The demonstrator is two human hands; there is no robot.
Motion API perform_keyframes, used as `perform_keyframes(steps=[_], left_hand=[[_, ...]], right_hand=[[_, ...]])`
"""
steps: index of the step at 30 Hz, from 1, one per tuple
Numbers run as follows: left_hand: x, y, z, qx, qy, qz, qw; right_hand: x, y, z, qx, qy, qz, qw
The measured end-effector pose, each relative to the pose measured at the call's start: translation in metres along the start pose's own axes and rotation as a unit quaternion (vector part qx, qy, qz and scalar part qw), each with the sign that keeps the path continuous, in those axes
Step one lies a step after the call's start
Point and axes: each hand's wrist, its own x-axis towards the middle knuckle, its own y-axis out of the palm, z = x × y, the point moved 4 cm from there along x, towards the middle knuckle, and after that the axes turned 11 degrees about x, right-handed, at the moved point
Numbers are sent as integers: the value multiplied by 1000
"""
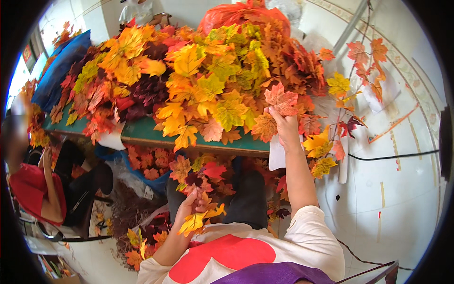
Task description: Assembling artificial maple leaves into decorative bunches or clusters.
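My right hand (285, 124) reaches over the front right part of the leaf heap, its fingers closed on a pinkish-red artificial maple leaf (282, 98). An orange leaf (264, 127) lies right beside those fingers. Near my lap, my left hand (193, 203) is closed round an artificial maple leaf branch. Red and orange leaves (213, 171) show above that hand, and a yellow leaf (192, 224) hangs below it. The branch's stem is mostly hidden by my fingers and the leaves. The big heap of yellow, orange, red and dark purple leaves (208, 87) covers most of the green table (144, 130).
An orange-red plastic bag (222, 18) stands behind the heap. A leafy branch (352, 90) hangs at the right, by a black cable (392, 156). Under the table sits a blue container of leaves (163, 182). A person in red (35, 191) sits at the left.
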Motion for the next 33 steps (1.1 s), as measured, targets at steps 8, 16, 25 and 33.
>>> perform_keyframes(steps=[8,16,25,33], left_hand=[[7,-3,2,-13,-18,9,1000],[7,-10,0,-25,-3,21,999],[0,3,0,-12,0,11,1000],[1,2,1,-12,4,8,1000]], right_hand=[[16,-8,0,36,23,-9,999],[25,15,-11,31,34,59,997],[29,45,-13,100,106,122,982],[29,37,-19,111,151,109,976]])
